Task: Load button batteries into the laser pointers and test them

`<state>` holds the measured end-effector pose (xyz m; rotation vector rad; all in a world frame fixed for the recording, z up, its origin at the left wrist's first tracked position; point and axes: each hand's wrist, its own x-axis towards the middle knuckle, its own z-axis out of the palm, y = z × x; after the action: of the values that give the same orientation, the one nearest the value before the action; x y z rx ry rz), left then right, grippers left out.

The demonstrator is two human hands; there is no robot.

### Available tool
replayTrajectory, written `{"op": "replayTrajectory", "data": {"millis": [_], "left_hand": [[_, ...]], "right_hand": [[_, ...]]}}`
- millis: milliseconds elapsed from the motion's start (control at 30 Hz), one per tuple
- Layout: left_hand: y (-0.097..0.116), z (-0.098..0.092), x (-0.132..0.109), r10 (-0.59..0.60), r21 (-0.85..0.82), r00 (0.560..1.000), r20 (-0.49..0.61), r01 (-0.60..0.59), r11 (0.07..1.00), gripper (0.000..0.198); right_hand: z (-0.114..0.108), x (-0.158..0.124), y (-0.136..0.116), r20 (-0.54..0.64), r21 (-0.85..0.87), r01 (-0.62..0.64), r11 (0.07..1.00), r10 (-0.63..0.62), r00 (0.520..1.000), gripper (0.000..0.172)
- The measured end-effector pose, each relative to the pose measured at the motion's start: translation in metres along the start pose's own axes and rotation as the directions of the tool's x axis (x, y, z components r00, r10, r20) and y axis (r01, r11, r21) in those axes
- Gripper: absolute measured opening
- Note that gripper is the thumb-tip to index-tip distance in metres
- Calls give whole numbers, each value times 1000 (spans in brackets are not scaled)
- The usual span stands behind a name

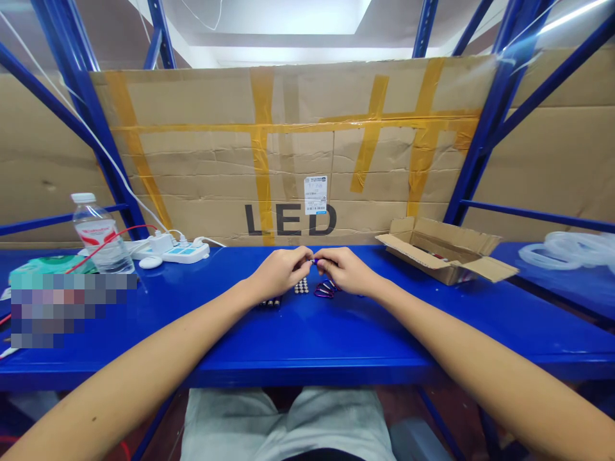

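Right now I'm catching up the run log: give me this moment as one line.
left hand: at small part | right hand: at same part | grip: details too small to tell | nearby: silver pieces, purple carabiners

head view | worn on the person's head, above the near side of the bench (307, 339) | faces forward, tilted down across it | close, bench spanning the frame

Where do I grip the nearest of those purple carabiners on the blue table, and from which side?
I'd try the nearest purple carabiner by its near rim, coming from the table's front edge: it appears to lie flat with that rim outward, while other carabiners lie close behind and the right hand is just beyond.
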<state>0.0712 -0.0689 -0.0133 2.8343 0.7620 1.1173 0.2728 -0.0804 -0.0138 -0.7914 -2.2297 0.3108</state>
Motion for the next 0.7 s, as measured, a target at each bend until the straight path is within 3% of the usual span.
{"op": "replayTrajectory", "data": {"millis": [167, 333, 567, 700], "left_hand": [[-1, 1, 0, -2, 1, 1000, 0, 2, 1000, 7], [1, -1, 1, -4, 3, 1000, -8, 4, 1000, 8], [1, -1, 1, -7, -2, 1000, -9, 7, 1000, 9], [0, -1, 0, -8, 10, 1000, -3, 8, 1000, 8]], "right_hand": [[3, 0, 0, -53, 7, -37, 999, 37, 998, 5], [7, 0, 6, -123, 85, -67, 994, 77, 989, 15], [5, 1, 7, -115, 137, -59, 989, 75, 991, 7], [2, 0, 1, -53, 100, -84, 991, 90, 995, 8]]}}
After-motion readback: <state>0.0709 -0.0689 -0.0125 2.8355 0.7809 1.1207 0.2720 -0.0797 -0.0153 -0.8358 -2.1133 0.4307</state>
